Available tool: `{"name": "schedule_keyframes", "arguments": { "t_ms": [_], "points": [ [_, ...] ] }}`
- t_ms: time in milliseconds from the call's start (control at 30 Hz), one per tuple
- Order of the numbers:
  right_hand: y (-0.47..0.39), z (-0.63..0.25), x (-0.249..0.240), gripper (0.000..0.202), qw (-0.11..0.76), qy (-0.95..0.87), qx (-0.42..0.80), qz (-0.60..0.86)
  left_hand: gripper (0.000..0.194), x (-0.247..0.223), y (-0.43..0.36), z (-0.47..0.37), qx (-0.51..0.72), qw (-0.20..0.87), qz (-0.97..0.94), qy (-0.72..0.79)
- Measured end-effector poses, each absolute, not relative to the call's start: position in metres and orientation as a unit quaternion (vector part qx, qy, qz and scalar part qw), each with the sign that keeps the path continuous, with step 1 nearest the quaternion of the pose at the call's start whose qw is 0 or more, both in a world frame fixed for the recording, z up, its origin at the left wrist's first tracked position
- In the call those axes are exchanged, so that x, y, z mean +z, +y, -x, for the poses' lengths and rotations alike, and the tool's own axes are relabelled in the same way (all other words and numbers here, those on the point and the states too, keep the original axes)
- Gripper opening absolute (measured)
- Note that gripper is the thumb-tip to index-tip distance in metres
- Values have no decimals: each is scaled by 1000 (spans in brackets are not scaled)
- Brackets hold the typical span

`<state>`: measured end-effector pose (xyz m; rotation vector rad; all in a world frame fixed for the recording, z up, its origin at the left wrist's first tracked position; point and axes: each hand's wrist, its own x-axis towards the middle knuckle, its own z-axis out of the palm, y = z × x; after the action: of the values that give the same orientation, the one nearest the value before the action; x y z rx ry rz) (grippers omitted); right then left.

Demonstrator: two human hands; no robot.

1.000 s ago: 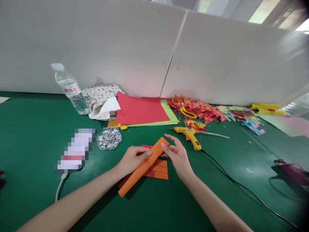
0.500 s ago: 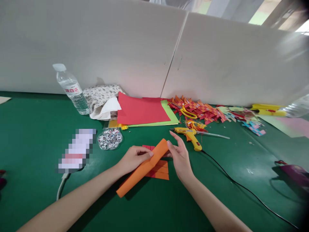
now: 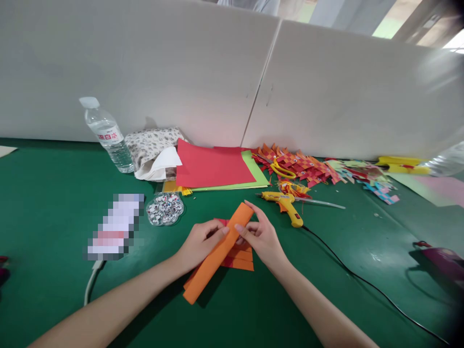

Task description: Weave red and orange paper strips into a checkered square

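Both hands grip a long, folded strip of orange paper [image 3: 212, 266], tilted with its upper end away to the right. My left hand [image 3: 203, 241] pinches its left edge near the middle, thumb on top. On the other edge, my right hand [image 3: 259, 237] closes with its thumb on the paper's face and the fingers behind, the index finger along the upper end. Red and orange paper strips [image 3: 241, 263] lie on the green table under the folded paper, partly covered by it and by my hands.
Beyond my right hand lies a yellow glue gun [image 3: 290, 205] with a cord [image 3: 355, 273]. Red paper sheets [image 3: 213, 166], yellow scissors [image 3: 282, 169] and woven paper pieces [image 3: 304, 166] line the back. A dish of googly eyes [image 3: 165, 209], a phone [image 3: 116, 224] and a water bottle [image 3: 110, 137] are at left.
The orange paper now stands at a steeper angle and looks flatter. My right thumb has slid down from its upper end onto its face, and the index finger has moved to that end.
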<state>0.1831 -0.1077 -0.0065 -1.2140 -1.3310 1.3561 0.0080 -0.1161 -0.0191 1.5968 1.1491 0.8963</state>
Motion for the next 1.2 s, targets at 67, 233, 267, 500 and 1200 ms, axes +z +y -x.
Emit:
{"name": "schedule_keyframes", "arguments": {
  "t_ms": [67,233,267,500,1200],
  "points": [
    [-110,-182,-5,77,444,-539,527,485,36,-19,-117,-8,367,479,-650,462],
    [-112,-183,-1,76,498,-526,480,495,42,-14,-115,-6,317,537,-652,432],
    [-112,-183,-1,77,506,-520,475,498,44,-14,-115,-5,305,545,-653,429],
    [-105,-183,-7,75,443,-513,551,487,44,-17,-117,-7,316,479,-688,445],
    [-105,-184,-8,81,537,-437,521,500,49,-15,-119,-5,267,485,-723,412]
  ]
}}
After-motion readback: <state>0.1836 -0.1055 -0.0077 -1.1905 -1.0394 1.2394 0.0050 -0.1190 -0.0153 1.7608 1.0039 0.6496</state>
